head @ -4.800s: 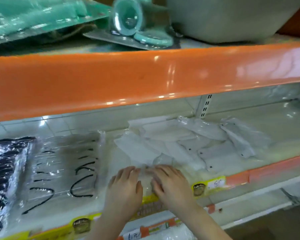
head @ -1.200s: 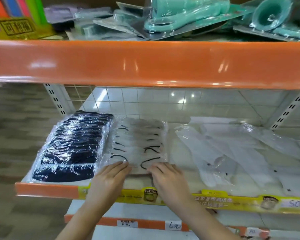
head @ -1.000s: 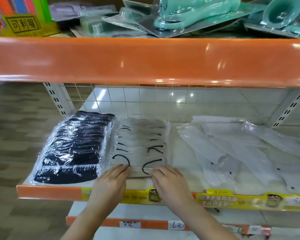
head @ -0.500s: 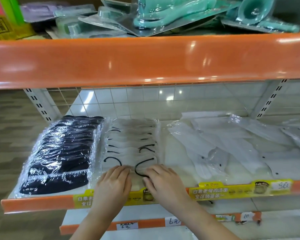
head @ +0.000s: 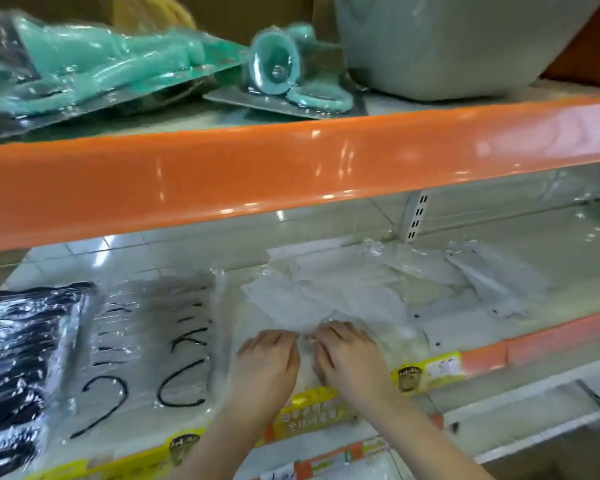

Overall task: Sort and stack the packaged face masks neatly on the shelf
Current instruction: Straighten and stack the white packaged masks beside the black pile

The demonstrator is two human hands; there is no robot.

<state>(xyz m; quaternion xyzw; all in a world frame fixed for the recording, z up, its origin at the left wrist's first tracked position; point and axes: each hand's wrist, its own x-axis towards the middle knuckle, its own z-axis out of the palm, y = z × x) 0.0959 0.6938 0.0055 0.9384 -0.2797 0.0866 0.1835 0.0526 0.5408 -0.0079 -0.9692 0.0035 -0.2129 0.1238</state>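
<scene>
on the lower shelf (head: 540, 337), right at its front edge, the two hands lie side by side. the left hand (head: 269, 365) and the right hand (head: 348, 358) both rest palm down on a see-through pack (head: 307, 355). the fingers look flat and easy, pressing and not curled round it. the picture is a bit blurry, so the fingertips are hard to see.

behind the hands lies a loose pile of white packaged masks (head: 329, 292). they point every which way. more loose packs (head: 492, 282) lie further to the right. to the left is a neat stack of white masks with black ear loops (head: 153, 344). just beside that, at the far left, is a stack of dark masks (head: 21, 351) in shiny wrap.

i think the step now is to start a new stack from the messy white ones. the pack under the hands seems to be the first one, being squared up at the front. the next move should be to take a pack from the pile and lay it flat on top, with the edges lined up. the wrap looks slippery, so packs may slide.

a yellow label strip (head: 309, 410) runs along the shelf front. it has a round logo and some writing, too blurry to read. small price tags (head: 443, 367) are there too, but i cannot read the numbers.

on the upper shelf sit teal packed things (head: 94, 67) and a grey tub (head: 464, 39).
</scene>
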